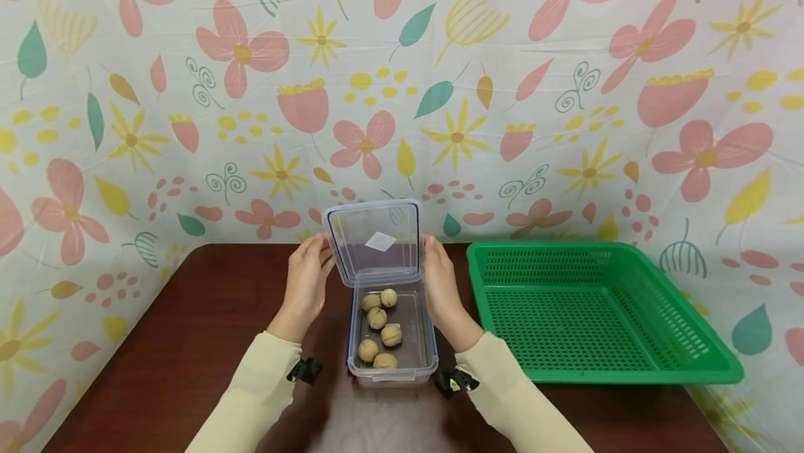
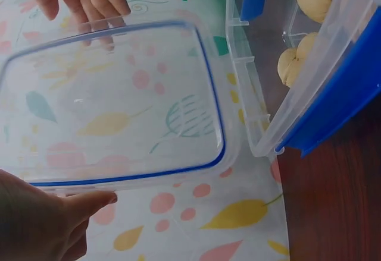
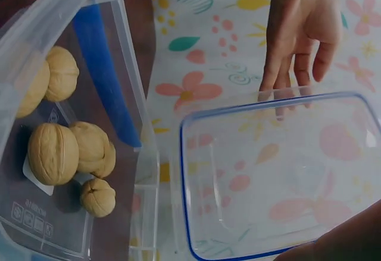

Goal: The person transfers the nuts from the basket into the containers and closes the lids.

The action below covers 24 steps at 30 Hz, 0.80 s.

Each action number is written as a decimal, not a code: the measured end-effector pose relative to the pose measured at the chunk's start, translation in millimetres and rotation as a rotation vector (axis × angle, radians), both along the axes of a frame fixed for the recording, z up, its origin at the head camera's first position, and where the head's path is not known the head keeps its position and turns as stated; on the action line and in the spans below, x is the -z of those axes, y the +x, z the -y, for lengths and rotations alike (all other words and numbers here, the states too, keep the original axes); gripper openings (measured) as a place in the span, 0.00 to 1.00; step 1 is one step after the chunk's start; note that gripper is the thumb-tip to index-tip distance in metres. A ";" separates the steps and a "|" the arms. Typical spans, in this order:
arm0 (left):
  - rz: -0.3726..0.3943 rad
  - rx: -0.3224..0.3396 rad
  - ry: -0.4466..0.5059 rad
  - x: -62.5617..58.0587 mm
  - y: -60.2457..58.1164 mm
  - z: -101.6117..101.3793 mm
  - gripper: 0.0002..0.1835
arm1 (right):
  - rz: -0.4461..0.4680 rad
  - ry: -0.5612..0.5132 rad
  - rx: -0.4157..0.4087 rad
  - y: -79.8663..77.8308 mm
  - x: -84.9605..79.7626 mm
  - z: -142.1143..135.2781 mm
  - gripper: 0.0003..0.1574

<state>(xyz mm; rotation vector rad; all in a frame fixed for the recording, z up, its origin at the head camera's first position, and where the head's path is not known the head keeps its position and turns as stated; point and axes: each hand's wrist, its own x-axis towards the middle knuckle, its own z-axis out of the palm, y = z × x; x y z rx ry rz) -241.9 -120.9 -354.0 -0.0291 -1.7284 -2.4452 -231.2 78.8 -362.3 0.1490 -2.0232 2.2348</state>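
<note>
A clear plastic lid (image 1: 377, 261) with a blue seal stands tilted up at the far end of a clear storage box (image 1: 412, 338). On the lid's left edge, my left hand (image 1: 306, 282) holds with its fingers behind the rim. Opposite it, my right hand (image 1: 444, 289) holds the right edge. In the left wrist view, the left thumb (image 2: 86, 204) lies along the lid's edge. Several walnuts (image 1: 376, 318) lie in the box, mostly toward its left side. Blue side clips (image 3: 107, 74) hang along the box walls.
A large green plastic basket (image 1: 603, 375) stands close to the right of the box. The brown table (image 1: 188, 341) meets a flower-printed cloth (image 1: 377, 90) at its back edge. Both wrists carry small black camera mounts (image 1: 306, 370).
</note>
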 end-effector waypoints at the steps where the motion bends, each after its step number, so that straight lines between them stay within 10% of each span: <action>1: -0.010 -0.005 0.015 0.4 0.0 -0.3 0.19 | 0.000 -0.021 -0.013 0.2 0.7 -0.2 0.36; 12: -0.075 -0.043 0.091 11.0 0.1 -2.2 0.14 | 0.076 -0.111 -0.108 1.5 8.9 -2.8 0.35; 24: -0.077 0.057 -0.147 25.1 7.0 -5.9 0.14 | 0.040 -0.294 -0.068 3.1 21.8 -7.0 0.22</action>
